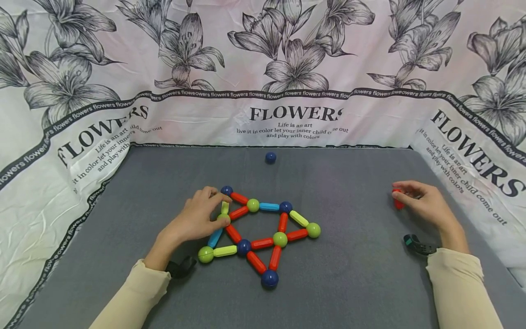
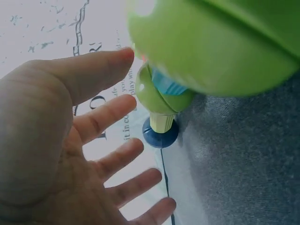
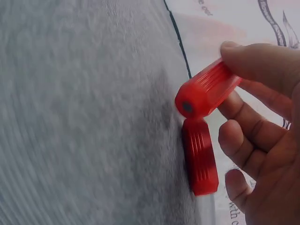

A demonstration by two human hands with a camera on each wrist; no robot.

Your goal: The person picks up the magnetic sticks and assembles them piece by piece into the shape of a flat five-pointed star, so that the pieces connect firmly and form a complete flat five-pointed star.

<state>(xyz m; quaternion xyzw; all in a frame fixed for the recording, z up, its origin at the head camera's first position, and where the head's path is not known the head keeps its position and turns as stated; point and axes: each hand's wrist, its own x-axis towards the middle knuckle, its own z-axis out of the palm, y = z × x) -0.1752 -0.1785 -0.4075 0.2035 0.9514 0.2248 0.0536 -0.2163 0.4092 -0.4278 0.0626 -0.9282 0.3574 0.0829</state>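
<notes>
My left hand (image 1: pixel 198 215) is at the left side of a flat frame of magnetic rods and balls, its fingers spread and relaxed around a green ball (image 1: pixel 223 219). In the left wrist view the thumb tip is close to that middle green ball (image 2: pixel 164 101); whether it touches cannot be told. Off to the right, my right hand (image 1: pixel 425 203) pinches a red magnetic rod (image 3: pixel 208 89) between thumb and fingers. Its lower end meets a second red rod (image 3: pixel 200 157), seen below it in the right wrist view.
The frame's red rods (image 1: pixel 261 243), light-blue rod (image 1: pixel 269 207) and yellow-green rod (image 1: pixel 225 251) join green balls (image 1: pixel 313 230) and dark blue balls (image 1: pixel 269 278). A loose dark blue ball (image 1: pixel 270 157) lies at the back of the grey table (image 1: pixel 349 283). Flower-printed cloth (image 1: pixel 197 119) borders it.
</notes>
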